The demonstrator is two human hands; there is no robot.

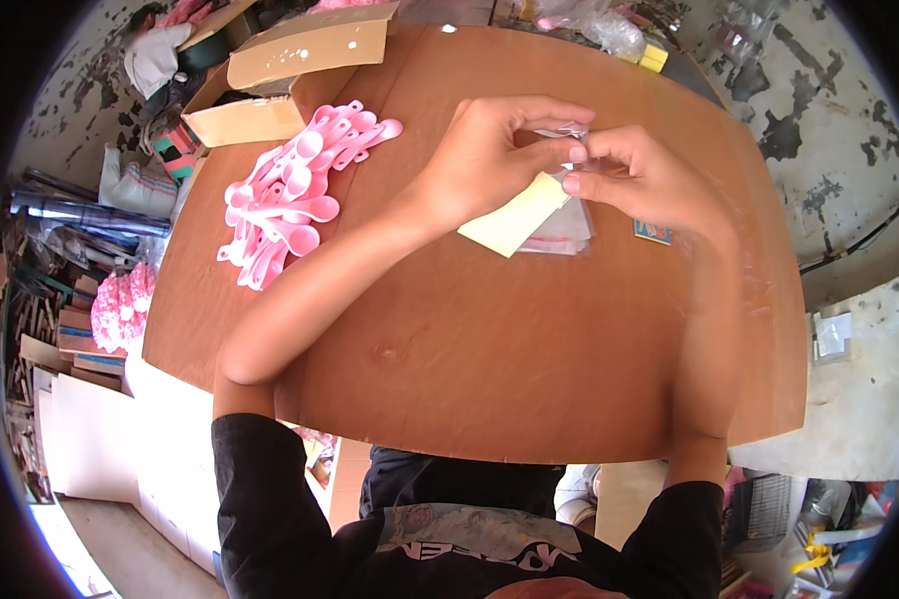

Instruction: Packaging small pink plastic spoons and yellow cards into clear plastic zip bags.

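Both my hands meet above the far middle of the brown table point(420, 349). My left hand point(494, 150) has its thumb and fingers closed on a shiny clear plastic bag point(567, 131). My right hand point(644, 180) pinches the same bag from the other side with thumb and forefinger. Just under the fingers, a pale yellow paper point(512, 218) lies slanted over several flat clear plastic bags point(566, 238). Beyond my left forearm spreads a heap of pink plastic spoons point(285, 205). How far the bag's mouth is parted cannot be made out.
An opened cardboard box point(245, 122) stands at the far left of the table. A small blue printed card point(653, 232) lies by my right wrist. Clear plastic wrapping point(619, 38) and a yellow block point(653, 58) sit past the far edge. Pink patterned bundles point(122, 307) are at left.
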